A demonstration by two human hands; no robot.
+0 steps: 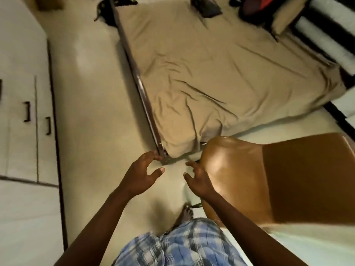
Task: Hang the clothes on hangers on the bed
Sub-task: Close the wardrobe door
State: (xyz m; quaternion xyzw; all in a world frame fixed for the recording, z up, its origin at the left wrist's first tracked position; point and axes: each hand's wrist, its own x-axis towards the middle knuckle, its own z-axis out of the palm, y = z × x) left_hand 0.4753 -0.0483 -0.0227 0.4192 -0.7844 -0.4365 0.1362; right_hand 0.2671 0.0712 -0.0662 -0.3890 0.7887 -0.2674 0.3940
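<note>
The bed (pixel 221 60) lies ahead under a wrinkled tan sheet, with a dark frame rail along its left side. Dark clothes (pixel 206 5) sit at its far end, blurred, and a red and dark heap (pixel 255 4) lies beyond. I cannot make out any hangers. My left hand (pixel 143 174) hovers over the floor near the bed's near corner, fingers loosely spread and holding nothing. My right hand (pixel 197 178) hangs beside it, fingers loosely curled and empty, just left of a chair back.
A brown leather chair (pixel 269 175) stands at the right, close to the bed's foot. White cupboard doors with dark handles (pixel 28 112) line the left. Pale floor (pixel 92 116) runs between cupboard and bed. My bare foot (pixel 186 212) and checked shorts (pixel 178 244) show below.
</note>
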